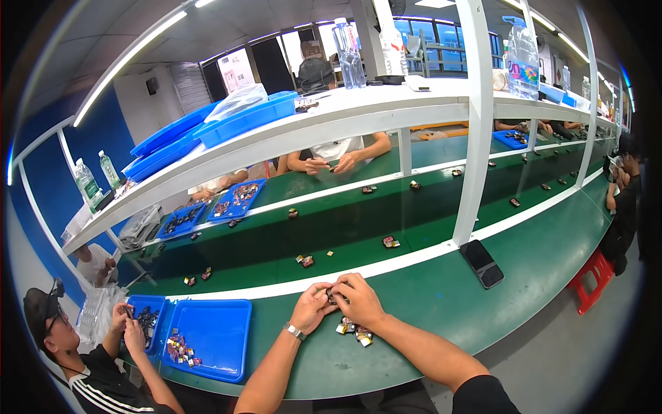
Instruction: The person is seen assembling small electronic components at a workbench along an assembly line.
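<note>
Far left: a co-worker (55, 328) holds a small dark piece in both hands, beside a blue tray (158, 301) of dark pieces, presumably stationed there for easy picking.

Next, a larger blue tray (224, 338) on the table (441, 324), to your left. Small multicoloured parts (181, 350) gather toward its near-left side; the raised rim likely stops them straying.

Centre: your left hand (310, 308), metal-banded watch (295, 332) at the wrist, has its fingers drawn closed on a small dark part (331, 297), just this side of the white rail (265, 288). It seems to serve as the steady support.

A loose cluster of similar parts (355, 332) lies on the table between your forearms, probably so that reaching stays short.

Your right hand (360, 303) arches in from the other side, fingers bent nearly together at the held part. Whether they pinch or merely press, you cannot tell from here; the knuckles hide it.

Right: a black phone (483, 263) lies flat near the rail post, apart from your hands, apparently parked out of the way.
</note>
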Available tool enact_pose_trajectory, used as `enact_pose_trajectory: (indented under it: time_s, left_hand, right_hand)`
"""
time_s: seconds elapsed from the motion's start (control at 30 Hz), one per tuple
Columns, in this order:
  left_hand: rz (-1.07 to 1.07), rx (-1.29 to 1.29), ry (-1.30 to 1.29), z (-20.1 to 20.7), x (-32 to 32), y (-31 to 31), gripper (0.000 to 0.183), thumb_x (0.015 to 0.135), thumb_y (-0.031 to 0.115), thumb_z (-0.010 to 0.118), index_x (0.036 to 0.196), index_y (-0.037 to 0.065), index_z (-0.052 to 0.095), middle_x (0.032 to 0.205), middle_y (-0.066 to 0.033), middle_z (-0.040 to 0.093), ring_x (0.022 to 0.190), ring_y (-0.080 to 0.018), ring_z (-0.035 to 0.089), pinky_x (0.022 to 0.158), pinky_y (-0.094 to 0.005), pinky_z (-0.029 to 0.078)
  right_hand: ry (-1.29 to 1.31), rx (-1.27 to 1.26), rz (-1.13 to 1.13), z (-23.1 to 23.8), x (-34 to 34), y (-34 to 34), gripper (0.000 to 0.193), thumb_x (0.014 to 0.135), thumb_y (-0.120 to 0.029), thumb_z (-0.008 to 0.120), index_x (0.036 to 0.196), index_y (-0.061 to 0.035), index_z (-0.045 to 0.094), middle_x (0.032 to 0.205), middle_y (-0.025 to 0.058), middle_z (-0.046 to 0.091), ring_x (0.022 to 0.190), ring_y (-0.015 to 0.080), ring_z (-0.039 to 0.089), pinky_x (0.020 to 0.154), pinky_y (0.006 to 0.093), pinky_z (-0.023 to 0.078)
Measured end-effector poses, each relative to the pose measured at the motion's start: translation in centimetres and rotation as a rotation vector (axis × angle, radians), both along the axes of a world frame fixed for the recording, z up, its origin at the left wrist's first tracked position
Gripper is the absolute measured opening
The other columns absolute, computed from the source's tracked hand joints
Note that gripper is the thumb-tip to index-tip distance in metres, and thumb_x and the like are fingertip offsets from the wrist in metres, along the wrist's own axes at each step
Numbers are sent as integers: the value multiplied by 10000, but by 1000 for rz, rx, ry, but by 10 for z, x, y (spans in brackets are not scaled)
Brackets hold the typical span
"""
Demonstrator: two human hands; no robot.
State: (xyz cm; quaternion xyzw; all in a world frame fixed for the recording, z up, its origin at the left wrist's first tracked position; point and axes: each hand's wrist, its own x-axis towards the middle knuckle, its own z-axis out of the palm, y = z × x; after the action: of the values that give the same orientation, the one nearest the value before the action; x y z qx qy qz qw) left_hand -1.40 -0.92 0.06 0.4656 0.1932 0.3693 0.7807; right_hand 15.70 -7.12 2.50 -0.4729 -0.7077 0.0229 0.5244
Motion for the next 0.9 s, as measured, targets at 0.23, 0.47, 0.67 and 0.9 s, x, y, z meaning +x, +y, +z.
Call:
enact_pose_trajectory:
  time_s: [0.23,0.47,0.67,0.9]
  left_hand:
    - [28,2,7,0,-1,0,278,965,65,535,1230,29,461,1172,-117,610,1094,-207,604,991,-418,497]
    - [33,6,24,2,2,-1,274,963,66,540,1224,25,466,1156,-108,615,1078,-194,610,959,-398,522]
    - [60,22,71,2,4,-4,268,963,58,537,1221,29,472,1141,-86,624,1060,-174,615,926,-359,536]
    - [135,47,85,-2,6,-3,260,964,32,518,1220,37,478,1122,-66,640,1047,-175,621,927,-382,532]
  right_hand:
    - [-70,46,8,3,-3,-1,97,789,-65,661,885,-55,651,961,39,584,898,236,584,710,352,532]
    - [-133,61,-61,-5,-4,2,114,810,-100,673,917,-65,654,944,40,581,862,234,589,679,352,545]
    - [-153,68,-117,-11,-8,4,94,808,-105,673,887,-57,653,914,45,585,845,232,590,669,348,540]
    - [-258,165,-194,-4,-13,0,139,790,-76,691,923,-39,676,959,63,623,857,247,608,711,360,540]
